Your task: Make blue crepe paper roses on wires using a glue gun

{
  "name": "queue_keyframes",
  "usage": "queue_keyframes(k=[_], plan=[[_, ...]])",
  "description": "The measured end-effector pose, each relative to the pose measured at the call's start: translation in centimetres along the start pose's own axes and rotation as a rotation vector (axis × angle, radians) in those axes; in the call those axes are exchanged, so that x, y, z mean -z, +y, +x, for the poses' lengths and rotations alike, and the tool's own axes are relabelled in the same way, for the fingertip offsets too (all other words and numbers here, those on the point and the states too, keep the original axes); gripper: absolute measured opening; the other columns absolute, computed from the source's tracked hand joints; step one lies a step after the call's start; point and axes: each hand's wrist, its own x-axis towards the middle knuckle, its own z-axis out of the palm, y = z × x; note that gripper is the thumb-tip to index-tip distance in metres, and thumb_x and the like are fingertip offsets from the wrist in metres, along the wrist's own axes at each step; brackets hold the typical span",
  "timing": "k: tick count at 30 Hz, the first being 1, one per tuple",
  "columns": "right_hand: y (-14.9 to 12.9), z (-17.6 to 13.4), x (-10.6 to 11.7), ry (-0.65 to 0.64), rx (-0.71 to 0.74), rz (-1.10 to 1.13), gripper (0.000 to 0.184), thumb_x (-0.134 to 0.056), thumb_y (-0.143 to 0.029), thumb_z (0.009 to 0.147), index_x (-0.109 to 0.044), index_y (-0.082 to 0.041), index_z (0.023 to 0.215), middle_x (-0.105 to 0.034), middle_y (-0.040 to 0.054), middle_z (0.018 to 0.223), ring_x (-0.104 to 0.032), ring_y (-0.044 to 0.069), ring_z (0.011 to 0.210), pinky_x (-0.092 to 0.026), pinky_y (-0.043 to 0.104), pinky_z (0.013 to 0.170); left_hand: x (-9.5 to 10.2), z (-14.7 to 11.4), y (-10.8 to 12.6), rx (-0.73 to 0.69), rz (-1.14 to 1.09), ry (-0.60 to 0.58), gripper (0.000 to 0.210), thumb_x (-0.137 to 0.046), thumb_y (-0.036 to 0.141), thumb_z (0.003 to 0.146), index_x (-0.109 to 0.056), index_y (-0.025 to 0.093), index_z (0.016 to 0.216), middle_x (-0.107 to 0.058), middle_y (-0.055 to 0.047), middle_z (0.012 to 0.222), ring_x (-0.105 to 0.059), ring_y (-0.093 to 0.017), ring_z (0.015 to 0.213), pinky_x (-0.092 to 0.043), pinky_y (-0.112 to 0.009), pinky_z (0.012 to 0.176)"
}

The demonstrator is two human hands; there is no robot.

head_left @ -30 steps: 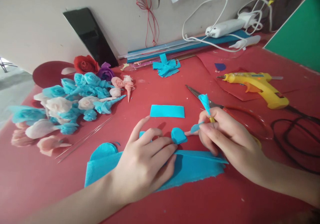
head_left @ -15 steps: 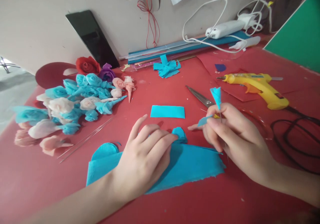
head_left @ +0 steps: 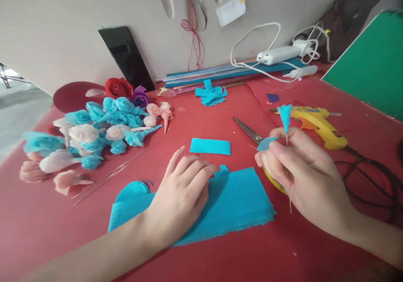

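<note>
My right hand (head_left: pixel 302 168) is closed on a thin wire stem (head_left: pixel 290 206) topped by a cone-shaped blue paper bud (head_left: pixel 285 117). A loose blue paper petal (head_left: pixel 267 143) sticks out between its fingers. Resting on a folded sheet of blue crepe paper (head_left: pixel 239 202), my left hand (head_left: pixel 185 185) has loosely bent, parted fingers. Its fingertips touch a small pile of cut blue petals (head_left: pixel 223 171); its thumb is hidden. Rounded blue pieces (head_left: pixel 132 191) lie at the sheet's left end. Just beyond is a blue paper rectangle (head_left: pixel 210 146).
Scissors (head_left: pixel 247 130) and a yellow glue gun (head_left: pixel 315 120) lie beyond my right hand. Finished paper flowers (head_left: pixel 83 134) heap at left, near bare wires (head_left: pixel 108 178). Blue strips (head_left: pixel 210 93) sit farther back. A phone (head_left: pixel 127 57) leans on the wall, and a power strip (head_left: pixel 278 55) lies behind.
The bud and stem have moved right and slightly down in view with my right hand. The paper sheet's right part lies spread flatter. My left hand stays nearly in place.
</note>
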Motion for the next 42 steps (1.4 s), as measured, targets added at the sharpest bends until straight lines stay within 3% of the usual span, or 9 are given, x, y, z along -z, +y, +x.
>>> queue_keyframes(k=[5, 8, 12, 18, 24, 27, 31, 37, 42], plan=[[-0.4, -1.0, -1.0, -0.111, -0.161, 0.036, 0.012, -0.049, -0.037, 0.093, -0.05, -0.025, 0.09, -0.024, -0.0081, 0.05, -0.027, 0.007, 0.048, -0.031, 0.021, 0.051, 1.7, 1.0, 0.6, 0.036, -0.202, -0.026, 0.017, -0.05, 0.011, 0.085, -0.057, 0.018, 0.099, -0.068, -0.002, 0.096, -0.058, -0.017, 0.092, -0.032, -0.041, 0.104], [-0.6, -2.0, -1.4, -0.178, -0.212, 0.055, 0.014, -0.049, -0.039, 0.093, -0.049, -0.026, 0.089, -0.024, -0.0078, 0.053, -0.028, 0.007, 0.05, -0.028, 0.019, 0.048, 3.3, 1.7, 1.5, 0.109, -0.439, -0.041, 0.012, -0.057, 0.021, 0.084, -0.06, 0.017, 0.094, -0.068, 0.0, 0.092, -0.06, -0.012, 0.088, -0.046, -0.023, 0.086], [-1.0, -3.0, -1.9, -0.262, -0.234, 0.094, 0.014, -0.048, -0.04, 0.093, -0.048, -0.027, 0.09, -0.024, -0.0084, 0.054, -0.023, 0.006, 0.049, -0.027, 0.018, 0.048, 4.6, 2.4, 2.7, 0.242, -0.627, -0.025, 0.013, -0.065, 0.022, 0.078, -0.065, 0.018, 0.09, -0.07, 0.004, 0.083, -0.063, -0.007, 0.072, -0.049, -0.01, 0.068], [-2.3, -2.7, -3.1, -0.323, -0.085, -0.008, 0.018, -0.044, -0.043, 0.093, -0.047, -0.026, 0.087, -0.041, -0.0065, 0.059, -0.031, 0.007, 0.051, -0.031, 0.014, 0.046, 5.8, 3.6, 3.6, 0.245, -0.691, -0.043, 0.007, -0.061, 0.02, 0.082, -0.068, 0.02, 0.082, -0.072, 0.006, 0.073, -0.067, -0.008, 0.071, -0.051, -0.01, 0.065], [-2.4, -2.1, -2.2, -0.236, 0.016, -0.188, 0.011, -0.046, -0.037, 0.093, -0.05, -0.028, 0.089, -0.042, -0.0041, 0.06, -0.043, 0.009, 0.052, -0.041, 0.016, 0.047, 7.3, 4.3, 3.0, 0.22, -0.569, 0.116, 0.021, -0.057, 0.02, 0.084, -0.07, 0.016, 0.068, -0.073, 0.001, 0.068, -0.066, -0.01, 0.059, -0.049, -0.012, 0.052], [-2.5, -2.0, -1.6, -0.237, 0.046, -0.267, 0.02, -0.043, -0.037, 0.094, -0.055, -0.024, 0.085, -0.047, 0.0, 0.067, -0.049, 0.012, 0.058, -0.047, 0.022, 0.056, 7.4, 4.4, 2.3, 0.281, -0.596, 0.176, 0.017, -0.061, 0.023, 0.081, -0.07, 0.018, 0.067, -0.072, 0.004, 0.065, -0.064, -0.008, 0.058, -0.048, -0.009, 0.049], [-3.6, -1.8, -1.8, -0.356, 0.071, -0.311, 0.022, -0.057, -0.045, 0.085, -0.06, -0.025, 0.094, -0.056, 0.0031, 0.076, -0.056, 0.016, 0.07, -0.052, 0.027, 0.07, 7.0, 4.7, 2.1, 0.373, -0.749, 0.173, 0.014, -0.064, 0.024, 0.08, -0.071, 0.02, 0.068, -0.069, 0.006, 0.062, -0.058, -0.004, 0.051, -0.044, -0.006, 0.043], [-3.6, -1.8, -2.7, -0.417, 0.024, -0.315, 0.033, -0.031, -0.04, 0.097, -0.057, -0.024, 0.087, -0.046, -0.0006, 0.06, -0.05, 0.013, 0.055, -0.052, 0.026, 0.063, 6.8, 4.6, 2.6, 0.327, -0.849, 0.16, 0.018, -0.059, 0.02, 0.083, -0.069, 0.02, 0.068, -0.07, 0.004, 0.071, -0.062, -0.008, 0.063, -0.049, -0.012, 0.056], [-3.1, -2.3, -1.8, -0.437, -0.016, -0.279, 0.02, -0.043, -0.032, 0.094, -0.057, -0.027, 0.08, -0.054, -0.0004, 0.07, -0.056, 0.012, 0.065, -0.052, 0.022, 0.07, 6.4, 4.3, 2.6, 0.378, -0.906, 0.135, 0.018, -0.058, 0.019, 0.084, -0.07, 0.022, 0.072, -0.072, 0.004, 0.083, -0.065, -0.013, 0.083, -0.052, -0.02, 0.076]])
